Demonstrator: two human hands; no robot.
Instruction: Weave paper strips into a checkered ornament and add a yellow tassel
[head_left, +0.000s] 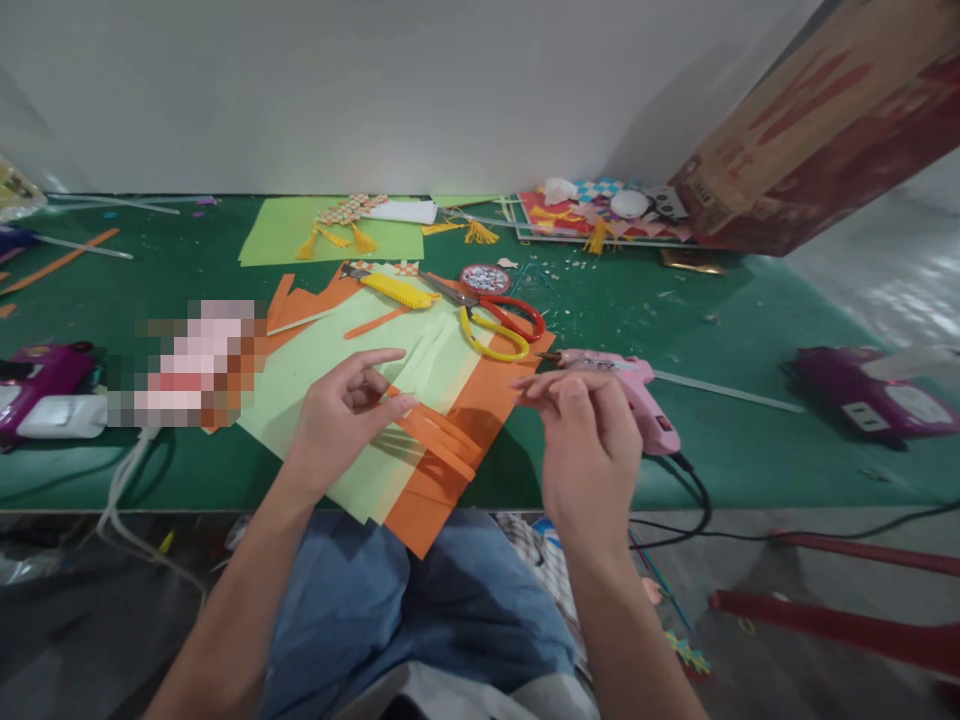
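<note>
My left hand (341, 420) has its thumb and bent fingers on a bundle of orange paper strips (439, 440), its index finger stretched out above. The strips slant down to the right over light green paper sheets (300, 385) and an orange sheet (427, 510). My right hand (589, 430) is closed in a pinch at the right edge of the sheets; whatever is between the fingertips cannot be made out. Just behind it lies a pink glue gun (652, 405). Scissors (502, 330) with red and yellow handles and a yellow utility knife (401, 290) rest on the paper.
A round dish of small bits (484, 278) sits behind the scissors. Woven paper pieces with yellow tassels (352, 215) lie along the wall. A paper bag (810, 140) stands back right. Purple power sockets (877, 390) sit at both sides of the green table (750, 460); a cable (705, 500) hangs over its edge.
</note>
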